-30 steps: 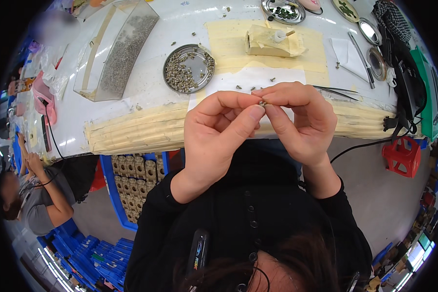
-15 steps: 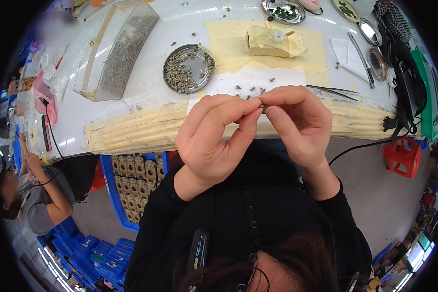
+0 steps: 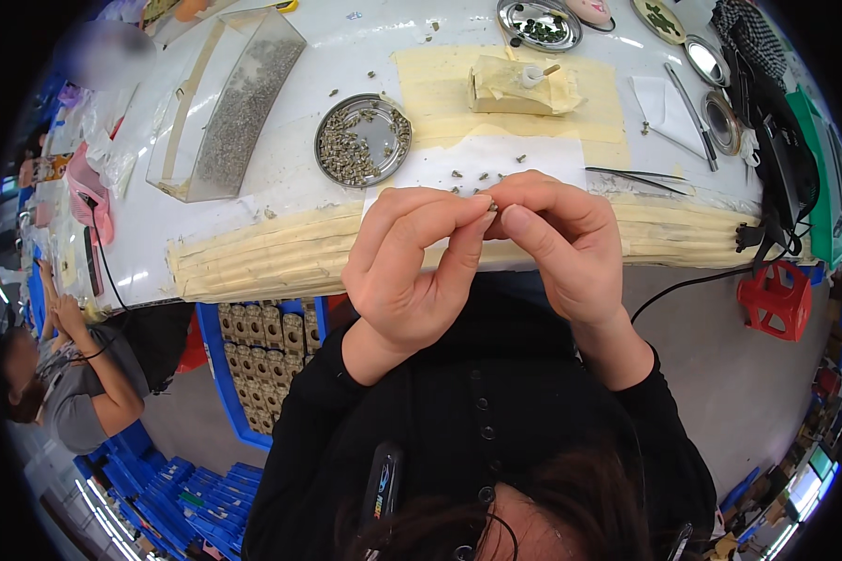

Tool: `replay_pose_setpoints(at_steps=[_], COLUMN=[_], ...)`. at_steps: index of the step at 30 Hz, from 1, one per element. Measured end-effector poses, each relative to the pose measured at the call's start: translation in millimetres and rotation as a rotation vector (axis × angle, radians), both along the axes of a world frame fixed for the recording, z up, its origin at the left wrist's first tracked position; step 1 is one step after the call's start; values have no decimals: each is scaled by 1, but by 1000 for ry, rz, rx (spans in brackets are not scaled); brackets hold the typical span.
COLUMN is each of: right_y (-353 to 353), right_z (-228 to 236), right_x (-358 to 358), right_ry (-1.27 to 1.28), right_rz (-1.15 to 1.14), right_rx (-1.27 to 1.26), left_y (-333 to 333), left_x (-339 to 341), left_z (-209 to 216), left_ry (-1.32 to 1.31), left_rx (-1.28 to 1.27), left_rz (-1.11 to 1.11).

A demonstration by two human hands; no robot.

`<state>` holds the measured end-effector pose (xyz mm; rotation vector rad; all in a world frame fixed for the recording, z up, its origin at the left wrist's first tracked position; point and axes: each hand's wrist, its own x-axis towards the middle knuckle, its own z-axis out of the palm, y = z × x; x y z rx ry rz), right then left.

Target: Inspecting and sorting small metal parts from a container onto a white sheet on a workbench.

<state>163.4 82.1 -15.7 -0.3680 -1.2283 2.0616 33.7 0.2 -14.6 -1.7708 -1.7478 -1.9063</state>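
Above the table's front edge, my left hand (image 3: 412, 266) and my right hand (image 3: 566, 243) meet fingertip to fingertip. Between them is a small metal part (image 3: 493, 208), mostly covered by the fingers. Thumb and forefinger of each hand are pinched at it. Just beyond the fingertips, several loose small metal parts (image 3: 457, 174) lie on a white sheet (image 3: 552, 150). To the left of the sheet stands a round metal dish (image 3: 407, 154) holding many similar parts.
A clear box (image 3: 173, 140) of tiny metal pieces stands at left. Behind the sheet sits a tape-covered block (image 3: 500, 89) with a small white pot (image 3: 531, 75). Tweezers (image 3: 636, 176) lie at right. A blue tray (image 3: 217, 374) of metal pieces is below the table; a co-worker (image 3: 94, 393) sits left.
Both hands have shifted slightly left in the picture, still pinching together at the small part. The view has moved a little; the table things appear unchanged.
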Motion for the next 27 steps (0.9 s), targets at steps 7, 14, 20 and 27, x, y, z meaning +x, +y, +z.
replay_pose_setpoints(at_steps=[7, 14, 20, 27], right_y=[1, 1, 2, 3], right_z=[8, 7, 9, 2], right_x=[1, 0, 1, -1], right_ry=[-29, -34, -52, -52], right_rz=[71, 53, 39, -24], right_rx=[-215, -242, -265, -72], left_y=[2, 3, 3, 3], left_x=[2, 4, 5, 4], left_z=[0, 0, 2, 0], left_ry=[-22, 49, 54, 70], left_rx=[13, 2, -14, -27], left_rz=[59, 96, 110, 131])
